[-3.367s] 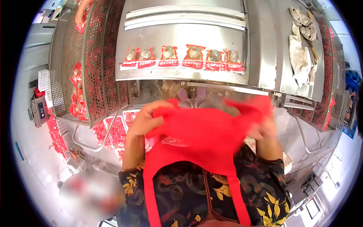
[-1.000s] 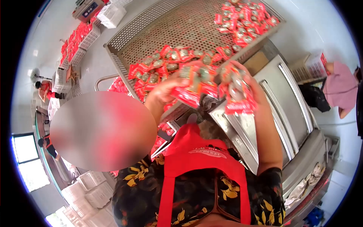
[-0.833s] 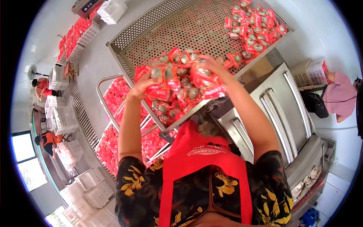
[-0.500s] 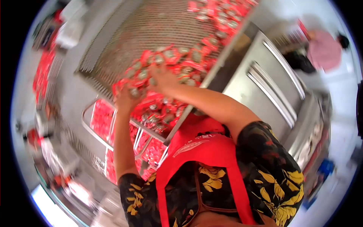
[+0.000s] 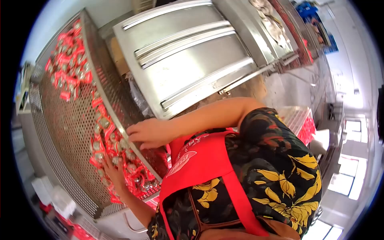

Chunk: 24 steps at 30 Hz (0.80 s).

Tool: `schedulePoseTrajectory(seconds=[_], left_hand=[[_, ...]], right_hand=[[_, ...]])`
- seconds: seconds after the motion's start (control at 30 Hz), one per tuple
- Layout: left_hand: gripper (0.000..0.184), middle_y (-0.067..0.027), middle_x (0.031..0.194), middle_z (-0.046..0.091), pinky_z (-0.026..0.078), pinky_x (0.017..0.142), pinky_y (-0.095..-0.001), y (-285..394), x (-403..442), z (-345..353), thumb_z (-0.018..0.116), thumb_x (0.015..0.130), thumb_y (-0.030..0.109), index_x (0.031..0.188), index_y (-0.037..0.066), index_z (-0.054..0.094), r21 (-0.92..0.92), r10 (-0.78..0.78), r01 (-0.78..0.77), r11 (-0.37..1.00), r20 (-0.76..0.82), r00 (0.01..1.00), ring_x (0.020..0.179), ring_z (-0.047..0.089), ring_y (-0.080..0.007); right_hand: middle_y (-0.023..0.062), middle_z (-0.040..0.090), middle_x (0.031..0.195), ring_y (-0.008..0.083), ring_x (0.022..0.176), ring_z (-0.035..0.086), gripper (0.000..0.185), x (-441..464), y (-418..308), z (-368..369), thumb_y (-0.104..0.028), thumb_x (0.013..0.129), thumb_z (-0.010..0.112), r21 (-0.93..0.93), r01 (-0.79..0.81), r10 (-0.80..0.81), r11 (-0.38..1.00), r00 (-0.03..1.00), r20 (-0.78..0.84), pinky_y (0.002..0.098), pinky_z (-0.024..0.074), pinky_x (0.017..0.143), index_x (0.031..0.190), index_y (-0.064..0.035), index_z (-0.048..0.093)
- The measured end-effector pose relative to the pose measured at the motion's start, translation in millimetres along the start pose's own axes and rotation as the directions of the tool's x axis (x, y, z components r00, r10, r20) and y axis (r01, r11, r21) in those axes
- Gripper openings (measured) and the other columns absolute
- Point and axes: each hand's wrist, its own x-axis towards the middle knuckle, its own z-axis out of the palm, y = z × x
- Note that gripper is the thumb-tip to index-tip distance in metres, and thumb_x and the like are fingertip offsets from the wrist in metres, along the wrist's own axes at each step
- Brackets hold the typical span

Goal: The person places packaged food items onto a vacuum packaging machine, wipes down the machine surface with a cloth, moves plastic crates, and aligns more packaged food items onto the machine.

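A perforated metal tray (image 5: 66,128) holds several small red-and-clear packets (image 5: 114,146) with round greyish contents. My left hand (image 5: 115,173) rests on the packets near the tray's close end, its fingers spread. Over the tray's right side wall is my right hand (image 5: 150,133); its fingers are stretched out and somewhat apart, with nothing visible in them. Whether those fingers touch the rim I cannot tell. Another heap of the packets (image 5: 70,62) lies at the tray's far end.
Right of the tray stands a stainless-steel cabinet or table (image 5: 188,60) with long raised bars. A pale cloth (image 5: 270,20) lies on the metal surface beyond it. A crate with red packets (image 5: 306,130) is at the right, and blue crates (image 5: 308,14) stand farther back.
The view has swung to the right. My right hand has left the packets and moved to the tray's side wall. My left hand is still among the packets.
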Motion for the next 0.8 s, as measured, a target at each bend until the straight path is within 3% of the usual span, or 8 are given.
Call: schedulePoseTrajectory(seconds=[0.23, 0.33, 0.37, 0.43, 0.53, 0.63, 0.67, 0.8], left_hand=[[0.066, -0.0257, 0.15, 0.032, 0.034, 0.11, -0.0476, -17.7, 6.4, 11.9, 0.053, 0.095, 0.048, 0.146, 0.009, 0.039, 0.03, -0.066, 0.062, 0.998, 0.139, 0.988, 0.139, 0.031, -0.0406], [0.065, -0.0268, 0.137, 0.048, 0.038, 0.106, -0.047, 3.8, 18.6, -16.6, 0.057, 0.092, 0.048, 0.141, 0.006, 0.046, 0.32, -0.091, 0.053, 0.946, 0.107, 0.99, 0.127, 0.046, -0.0401], [0.064, -0.0267, 0.134, 0.051, 0.04, 0.104, -0.0474, 16.3, 21.6, -22.4, 0.058, 0.092, 0.047, 0.139, 0.005, 0.048, 0.35, -0.131, 0.109, 0.93, 0.039, 0.991, 0.123, 0.05, -0.0401], [0.059, -0.0258, 0.13, 0.054, 0.042, 0.101, -0.0471, 18.4, 17.0, -2.6, 0.061, 0.091, 0.042, 0.133, 0.001, 0.053, 0.252, 0.019, 0.126, 0.96, -0.506, 0.862, 0.119, 0.051, -0.0402], [0.057, -0.0246, 0.125, 0.058, 0.043, 0.1, -0.0449, 92.0, -9.2, 24.9, 0.064, 0.09, 0.038, 0.126, -0.004, 0.056, -0.064, -0.036, -0.008, 0.998, -0.659, 0.751, 0.118, 0.052, -0.0385], [0.063, -0.0296, 0.126, 0.055, 0.055, 0.088, -0.0377, 126.9, -41.4, 61.0, 0.06, 0.094, 0.026, 0.141, -0.009, 0.037, -0.535, -0.202, -0.045, 0.844, -0.394, 0.896, 0.111, 0.06, -0.0343], [0.066, -0.0277, 0.125, 0.057, 0.055, 0.089, -0.0415, 151.5, -56.6, 62.5, 0.064, 0.09, 0.024, 0.142, -0.006, 0.037, -0.376, 0.01, -0.182, 0.909, -0.416, 0.909, 0.111, 0.06, -0.0343], [0.065, -0.0262, 0.124, 0.058, 0.054, 0.088, -0.0414, 237.7, -113.2, 113.3, 0.065, 0.089, 0.024, 0.141, -0.005, 0.039, -0.285, -0.159, 0.07, 0.956, -0.3, 0.941, 0.11, 0.061, -0.0336]], right_hand=[[0.0119, 0.059, 0.108, 0.0336, 0.101, 0.06, 0.027, -186.1, 51.4, -85.2, -0.021, 0.086, 0.063, -0.036, -0.419, 0.403, 0.907, 0.89, -0.214, 0.0435, 0.0507, 0.082, 0.111, -0.01, 0.06], [0.0107, 0.06, 0.113, 0.0321, 0.104, 0.06, 0.024, -270.7, 62.4, -142.1, -0.021, 0.087, 0.063, -0.099, -0.617, 0.554, 0.781, 0.757, -0.347, 0.0422, 0.051, 0.084, 0.108, -0.0102, 0.063], [0.0098, 0.061, 0.117, 0.0307, 0.106, 0.06, 0.022, -299.6, 68.4, -163.9, -0.02, 0.087, 0.064, -0.128, -0.658, 0.558, 0.742, 0.712, -0.426, 0.041, 0.0516, 0.084, 0.108, -0.0108, 0.063], [0.0093, 0.065, 0.106, 0.0298, 0.098, 0.063, 0.024, -366.6, 95.6, -214.8, -0.025, 0.086, 0.065, -0.12, -0.744, 0.511, 0.657, 0.557, -0.655, 0.0401, 0.0517, 0.081, 0.106, -0.0117, 0.065], [0.0094, 0.068, 0.102, 0.0301, 0.089, 0.066, 0.019, -483.8, 146.0, -314.2, -0.026, 0.085, 0.066, 0.024, -0.878, 0.422, 0.478, 0.205, -0.883, 0.0394, 0.0533, 0.078, 0.1, -0.0143, 0.07], [0.0118, 0.07, 0.099, 0.0275, 0.076, 0.068, 0.019, -610.4, 210.2, -421.4, -0.023, 0.089, 0.064, 0.11, -0.929, 0.2, 0.355, -0.04, -0.979, 0.0387, 0.0536, 0.068, 0.102, -0.0105, 0.07], [0.0126, 0.069, 0.102, 0.0289, 0.079, 0.068, 0.02, -640.5, 222.0, -457.1, -0.023, 0.089, 0.063, 0.095, -0.96, 0.196, 0.263, -0.044, -0.98, 0.0391, 0.0535, 0.071, 0.103, -0.0104, 0.069], [0.0152, 0.066, 0.11, 0.0363, 0.097, 0.063, 0.031, -724.8, 296.3, -561.3, -0.017, 0.086, 0.062, -0.036, -0.97, 0.112, 0.238, 0.064, -0.992, 0.0436, 0.0506, 0.084, 0.116, -0.0119, 0.062]])
